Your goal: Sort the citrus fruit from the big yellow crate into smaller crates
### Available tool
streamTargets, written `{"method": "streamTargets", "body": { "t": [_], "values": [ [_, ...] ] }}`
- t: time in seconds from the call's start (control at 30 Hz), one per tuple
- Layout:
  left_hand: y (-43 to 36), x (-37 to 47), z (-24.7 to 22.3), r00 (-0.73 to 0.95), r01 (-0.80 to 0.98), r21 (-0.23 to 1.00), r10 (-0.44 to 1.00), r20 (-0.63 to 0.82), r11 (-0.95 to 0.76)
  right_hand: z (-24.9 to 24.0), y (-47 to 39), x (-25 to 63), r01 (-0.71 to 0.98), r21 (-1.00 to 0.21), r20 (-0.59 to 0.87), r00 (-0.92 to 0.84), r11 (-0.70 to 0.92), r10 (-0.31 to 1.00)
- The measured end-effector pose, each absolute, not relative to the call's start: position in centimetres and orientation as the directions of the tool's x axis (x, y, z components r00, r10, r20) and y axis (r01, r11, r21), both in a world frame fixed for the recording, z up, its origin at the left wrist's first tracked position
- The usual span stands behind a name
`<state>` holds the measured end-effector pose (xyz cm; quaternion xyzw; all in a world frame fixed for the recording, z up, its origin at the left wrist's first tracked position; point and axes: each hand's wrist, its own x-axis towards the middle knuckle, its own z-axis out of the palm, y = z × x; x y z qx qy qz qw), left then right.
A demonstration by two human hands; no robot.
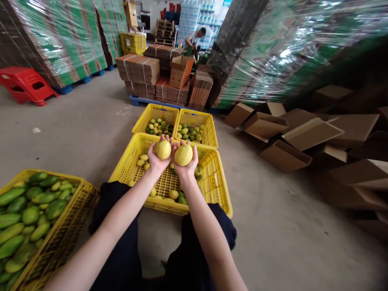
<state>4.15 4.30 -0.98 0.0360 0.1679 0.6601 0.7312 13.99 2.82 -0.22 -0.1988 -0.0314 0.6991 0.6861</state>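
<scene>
Left hand (157, 163) palm-up, fingers half curled round one yellow fruit (163, 150), right hand (185, 171) likewise holding a second yellow fruit (183, 155), side by side over the big yellow crate (218, 188), both roundish, no clear long axis, neither hand clearly nearer.

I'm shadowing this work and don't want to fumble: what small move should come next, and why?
Probably lower the left grip and set its yellow fruit into the large crate below. The right grip also holds a fruit, so neither is free, and the crate's floor shows bare patches between the fruits lying there.
</scene>
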Motion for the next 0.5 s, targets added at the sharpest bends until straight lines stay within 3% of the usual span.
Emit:
{"method": "streamTargets", "body": {
  "t": [0.2,0.5],
  "values": [
    [5.5,5.0,-0.9,0.046,-0.985,0.149,0.968,-0.245,0.084,0.2,3.8,13.8,-0.977,-0.203,-0.35,0.01,-0.065,0.937],
    [5.8,4.6,-0.8,0.009,-0.963,0.262,0.98,-0.201,0.062,-0.5,3.5,14.0,-0.965,-0.261,-0.299,0.044,-0.038,0.953]
  ]
}}
